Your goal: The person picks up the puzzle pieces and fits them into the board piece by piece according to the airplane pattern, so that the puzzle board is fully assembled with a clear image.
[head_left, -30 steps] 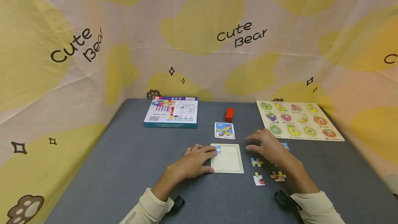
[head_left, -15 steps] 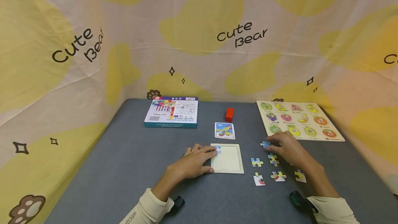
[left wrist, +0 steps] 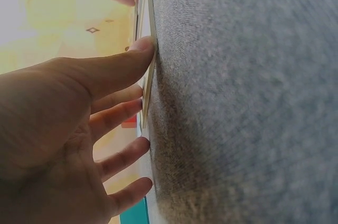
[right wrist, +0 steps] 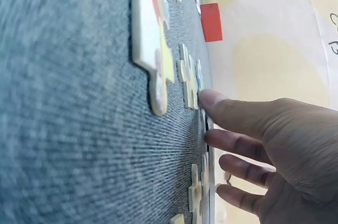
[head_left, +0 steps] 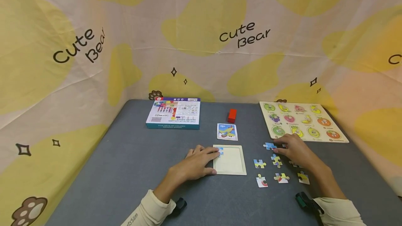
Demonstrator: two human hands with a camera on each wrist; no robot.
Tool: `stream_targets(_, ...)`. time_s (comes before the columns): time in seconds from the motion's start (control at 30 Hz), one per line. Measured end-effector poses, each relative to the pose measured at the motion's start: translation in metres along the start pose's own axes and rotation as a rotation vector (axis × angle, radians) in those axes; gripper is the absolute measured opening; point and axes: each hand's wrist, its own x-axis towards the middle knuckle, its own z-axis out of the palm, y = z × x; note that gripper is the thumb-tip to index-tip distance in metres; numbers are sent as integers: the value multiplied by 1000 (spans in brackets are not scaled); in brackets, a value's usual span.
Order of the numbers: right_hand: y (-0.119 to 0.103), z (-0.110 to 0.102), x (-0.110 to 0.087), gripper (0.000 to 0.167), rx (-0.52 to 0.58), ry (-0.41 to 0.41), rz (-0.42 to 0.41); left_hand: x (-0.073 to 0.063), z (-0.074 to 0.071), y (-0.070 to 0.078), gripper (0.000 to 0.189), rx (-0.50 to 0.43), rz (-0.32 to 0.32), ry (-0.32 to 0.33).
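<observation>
My left hand [head_left: 197, 162] rests at the left side of a cream puzzle tray [head_left: 231, 172], with its thumb at the near corner and fingertips near the far one. In the left wrist view those fingers are fairly straight along the tray's edge. A blue puzzle piece [head_left: 221, 152] lies in the tray's far left corner, partly behind the fingertips. My right hand [head_left: 296, 151] pinches another blue puzzle piece [head_left: 269, 146] by its right end, between thumb [right wrist: 214, 99] and index finger. Several loose pieces lie around it, including a yellow-and-blue one [head_left: 276, 161]; some are partly hidden under the hand.
Behind the tray lies an airplane picture card [head_left: 227, 132], with a red block [head_left: 232, 115] beyond it. A fruit board [head_left: 267, 121] sits at back right, close to my right fingers. A flat box [head_left: 172, 115] is at back left, near the fabric backdrop.
My right hand has moved right from beside the tray to the blue puzzle piece in the back row, uncovering pieces nearer me. My left hand has stayed on the tray.
</observation>
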Motion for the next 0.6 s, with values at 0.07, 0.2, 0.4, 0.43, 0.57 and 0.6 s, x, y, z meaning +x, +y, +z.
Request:
stream_targets(0.07,0,1,0,36,1,3,-2,0,0,0,64,1,-1,-1)
stream_targets(0.2,1,2,0,35,10,8,-2,0,0,-1,64,-1,-2,-2)
stream_targets(0.4,-1,3,1,24,21,14,-13,0,0,-1,64,-13,-1,-1)
stream_targets(0.43,-1,3,1,22,22,14,-12,0,-1,-1,64,-14,0,-1)
stream_targets(0.57,-2,3,3,21,20,2,0,0,-1,-1,64,-19,-2,-3)
stream_targets(0.6,-3,2,3,20,18,-1,0,0,-1,-1,64,-20,-2,-4)
